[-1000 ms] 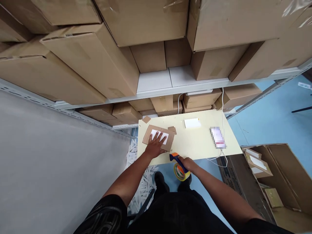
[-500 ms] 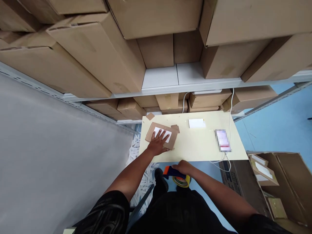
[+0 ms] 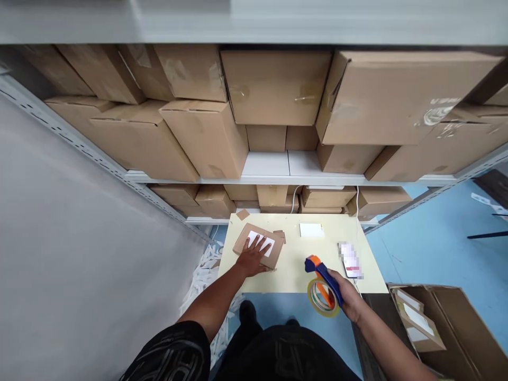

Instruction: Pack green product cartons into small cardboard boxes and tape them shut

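A small cardboard box (image 3: 278, 247) with a white label (image 3: 268, 247) on its top lies at the left of the pale yellow table (image 3: 309, 264). My left hand (image 3: 252, 258) rests flat on it, fingers spread over the label. At the table's front edge, to the right, my right hand (image 3: 346, 293) grips a blue and orange tape dispenser (image 3: 330, 280). A roll of clear yellowish tape (image 3: 317, 307) sits in the dispenser. Between the dispenser and the box there is a gap.
A phone (image 3: 350, 260) with a cable and a white pad (image 3: 311, 230) lie on the table. Shelves of cardboard boxes (image 3: 273, 87) rise behind it. An open carton (image 3: 448, 317) with small labelled boxes stands at right; paper scraps (image 3: 198, 280) litter the floor at left.
My right hand has raised the tape dispenser from below the table edge and swung it to the right. The view has tilted upward. My left hand stays on the box.
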`<state>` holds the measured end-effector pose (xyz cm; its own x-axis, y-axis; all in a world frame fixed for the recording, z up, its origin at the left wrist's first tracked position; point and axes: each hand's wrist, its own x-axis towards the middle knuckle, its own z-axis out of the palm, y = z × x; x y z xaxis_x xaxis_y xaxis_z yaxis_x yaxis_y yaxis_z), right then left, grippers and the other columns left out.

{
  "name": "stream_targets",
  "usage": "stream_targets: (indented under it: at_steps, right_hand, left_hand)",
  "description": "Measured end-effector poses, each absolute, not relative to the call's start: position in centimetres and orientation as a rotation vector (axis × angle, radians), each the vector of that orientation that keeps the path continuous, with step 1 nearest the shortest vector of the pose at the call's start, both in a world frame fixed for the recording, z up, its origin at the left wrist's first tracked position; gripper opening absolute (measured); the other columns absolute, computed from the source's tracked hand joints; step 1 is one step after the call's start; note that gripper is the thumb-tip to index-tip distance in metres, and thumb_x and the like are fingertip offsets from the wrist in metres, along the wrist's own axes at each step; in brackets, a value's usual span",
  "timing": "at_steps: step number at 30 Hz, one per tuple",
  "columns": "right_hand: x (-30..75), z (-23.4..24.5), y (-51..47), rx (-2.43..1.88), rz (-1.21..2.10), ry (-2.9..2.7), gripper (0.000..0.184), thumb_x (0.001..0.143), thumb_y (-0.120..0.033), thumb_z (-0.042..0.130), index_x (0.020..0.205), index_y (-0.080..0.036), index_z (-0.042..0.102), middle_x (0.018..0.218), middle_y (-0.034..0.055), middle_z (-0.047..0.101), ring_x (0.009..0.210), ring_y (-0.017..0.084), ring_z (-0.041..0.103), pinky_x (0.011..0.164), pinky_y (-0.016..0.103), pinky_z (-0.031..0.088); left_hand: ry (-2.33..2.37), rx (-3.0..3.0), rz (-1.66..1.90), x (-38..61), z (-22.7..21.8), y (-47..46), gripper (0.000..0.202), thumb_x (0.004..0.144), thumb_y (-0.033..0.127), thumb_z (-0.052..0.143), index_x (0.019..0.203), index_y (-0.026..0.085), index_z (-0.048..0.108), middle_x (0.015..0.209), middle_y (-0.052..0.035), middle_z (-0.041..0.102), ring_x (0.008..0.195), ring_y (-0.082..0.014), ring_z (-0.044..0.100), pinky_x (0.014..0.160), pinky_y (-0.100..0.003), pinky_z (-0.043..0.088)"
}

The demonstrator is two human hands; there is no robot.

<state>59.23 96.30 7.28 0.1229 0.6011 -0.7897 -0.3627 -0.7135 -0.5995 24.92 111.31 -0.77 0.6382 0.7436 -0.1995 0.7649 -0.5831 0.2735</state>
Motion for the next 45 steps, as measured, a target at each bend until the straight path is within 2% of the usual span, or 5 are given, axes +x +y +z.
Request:
stream_targets:
  at_steps: [12, 19, 31, 39, 45]
  right_hand:
    - [53.2, 21.2, 115.0, -1.981, 0.477, -1.173, 0.051, 0.087, -0.067, 0.058, 0.067, -0.02, 0.062, 0.06, 0.0041, 0.065, 0.063, 0.021, 0.06, 0.058, 0.03, 0.04]
    - [48.4, 26.4, 128.7, -2.205, -0.232, -1.79, 0.048, 0.097, -0.057, 0.057, 0.099, -0.011, 0.07, 0.094, 0.0184, 0.074, 0.089, 0.024, 0.061, 0.086, 0.035, 0.038]
    - [46.8, 21.0, 124.3, -1.958, -0.21, -1.662, 0.048, 0.1, -0.051, 0.049, 0.13, -0.017, 0.064, 0.139, 0.0191, 0.062, 0.129, 0.032, 0.05, 0.113, 0.047, 0.031]
    - [44.6, 1.0, 103.5, -2.155, 1.359, -0.98, 0.063, 0.09, -0.07, 0.05, 0.126, -0.02, 0.065, 0.125, 0.013, 0.071, 0.107, 0.028, 0.068, 0.092, 0.042, 0.053]
    - [45.7, -1.9, 102.0, -2.015, 1.412, -0.998, 0.066, 0.09, -0.077, 0.042, 0.118, -0.021, 0.065, 0.115, 0.0106, 0.073, 0.108, 0.028, 0.067, 0.092, 0.04, 0.051]
  left_hand:
    - [1.111, 2.212, 0.099, 22.7, 0.4, 112.9, 0.079, 0.084, 0.054, 0.066, 0.154, 0.022, 0.048, 0.17, -0.0115, 0.027, 0.159, -0.0338, 0.016, 0.129, -0.058, 0.011]
    - [1.151, 2.155, 0.478, 16.3, 1.3, 112.1, 0.044, 0.087, 0.032, 0.061, 0.13, 0.027, 0.069, 0.152, -0.0053, 0.056, 0.149, -0.0276, 0.04, 0.127, -0.046, 0.031]
    - [1.431, 1.615, 0.312, 13.0, -3.1, 112.9, 0.073, 0.09, 0.038, 0.059, 0.154, 0.01, 0.039, 0.158, -0.0198, 0.046, 0.144, -0.0297, 0.048, 0.12, -0.039, 0.038]
    - [1.352, 1.515, 0.424, 14.4, -2.9, 112.6, 0.061, 0.087, 0.027, 0.065, 0.145, 0.017, 0.05, 0.139, -0.015, 0.065, 0.127, -0.0289, 0.062, 0.107, -0.04, 0.048]
    - [1.471, 1.386, 0.399, 17.6, -1.7, 108.8, 0.059, 0.083, 0.025, 0.068, 0.14, 0.019, 0.052, 0.136, -0.0121, 0.067, 0.123, -0.0259, 0.064, 0.101, -0.035, 0.049]
